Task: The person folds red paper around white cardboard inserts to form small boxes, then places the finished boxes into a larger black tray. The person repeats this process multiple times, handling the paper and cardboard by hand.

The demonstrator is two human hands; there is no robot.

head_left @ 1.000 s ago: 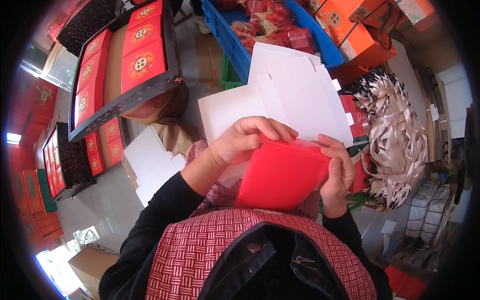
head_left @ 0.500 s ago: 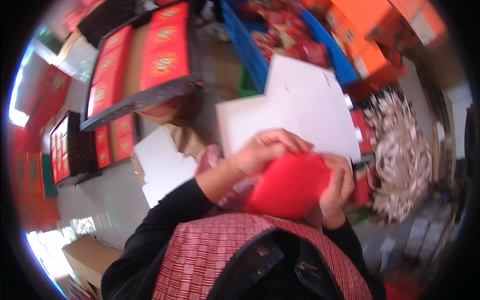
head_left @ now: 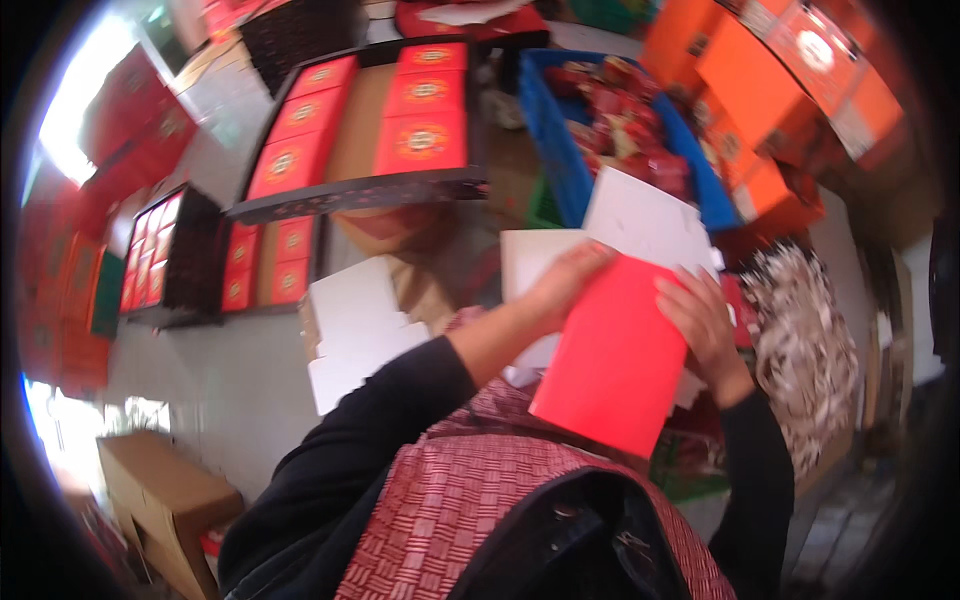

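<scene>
Red dominates the left of the view, where small red boxes are packed in a black tray on the grey floor, with a larger black tray of red lidded boxes raised beyond it. A brown carton is seen at the lower left, and white flat card blanks lie near the middle. The red card box is held in front of the chest, between both hands and above the white blanks. Compared with a second ago, when it was bunched and half-formed under curled fingers, it is now presented as one flat, smooth panel tilted down toward the body, so a flattening or squaring of the piece is judged to have been carried out. The left hand is laid over its upper left edge with fingers closed on the card; the right hand is spread along its right edge, fingers resting on the face. Further right, a blue crate of red packets, stacked orange boxes and a heap of shredded paper filler are found. The underside of the red piece is hidden, and whether it is folded double cannot be told; the rim is blurred.
</scene>
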